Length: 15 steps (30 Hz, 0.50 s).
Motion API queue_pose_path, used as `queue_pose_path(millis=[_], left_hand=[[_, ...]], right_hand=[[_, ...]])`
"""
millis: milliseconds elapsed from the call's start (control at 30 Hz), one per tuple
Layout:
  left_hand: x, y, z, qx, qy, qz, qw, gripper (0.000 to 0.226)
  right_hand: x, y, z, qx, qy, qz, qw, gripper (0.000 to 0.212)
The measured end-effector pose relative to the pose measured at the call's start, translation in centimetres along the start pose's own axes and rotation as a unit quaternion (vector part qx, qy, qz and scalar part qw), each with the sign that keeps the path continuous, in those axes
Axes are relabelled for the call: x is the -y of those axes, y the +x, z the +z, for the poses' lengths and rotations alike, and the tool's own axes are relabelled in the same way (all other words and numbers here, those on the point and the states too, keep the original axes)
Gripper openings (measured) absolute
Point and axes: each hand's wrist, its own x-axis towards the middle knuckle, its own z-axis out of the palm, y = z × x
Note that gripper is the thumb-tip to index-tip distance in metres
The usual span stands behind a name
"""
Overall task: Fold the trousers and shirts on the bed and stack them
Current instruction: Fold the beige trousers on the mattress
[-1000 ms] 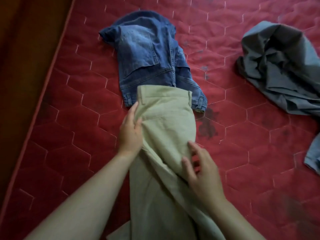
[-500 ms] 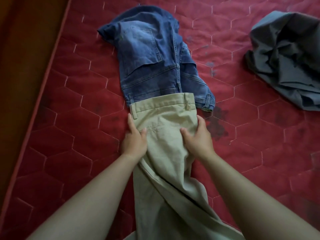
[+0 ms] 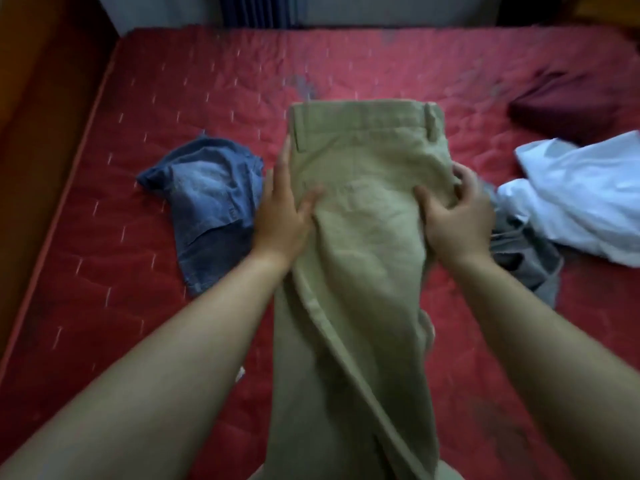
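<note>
L grip [image 3: 282,216], R grip [image 3: 457,220]: pinch

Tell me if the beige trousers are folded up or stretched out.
Stretched out: the beige fabric trousers run full length past the picture's lower edge, no crosswise fold visible.

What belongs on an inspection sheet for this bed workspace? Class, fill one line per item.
Surface: red quilted mattress, dark smudges.
Job's things: khaki trousers held mid-bed; blue jeans crumpled left; white garment and grey garment heaped right.
Clutter: maroon cloth, far right.
Grip: left hand and right hand each hold a trouser edge below the waistband.
Cables: nothing seen.
Surroundings: wooden bed frame left; wall behind.
</note>
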Motion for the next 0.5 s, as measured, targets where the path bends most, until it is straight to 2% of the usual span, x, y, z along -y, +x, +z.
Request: queue_pose_path(millis=[100,167,333,500], left_hand=[[-1.4,4.1,0.6,0.043,0.153,-0.080,0.984,0.087],[-0.9,2.5,1.7,0.079,0.202,-0.095,0.972,0.085],[2.5,-10.1,6.2,0.160,0.137,-0.145,0.967,0.071],[6.3,-19.7,9.3,0.236,0.172,-0.236,0.927,0.065]], right_hand=[[-0.6,5.3,-0.3,0.064,-0.083,0.035,0.994,0.055],[-2.8,4.5,-1.0,0.098,-0.110,0.048,0.988,0.057],[-11.3,-6.4,-3.0,0.177,-0.132,0.076,0.972,0.050],[-18.8,-15.3,-3.9,0.229,-0.157,0.147,0.949,0.046]])
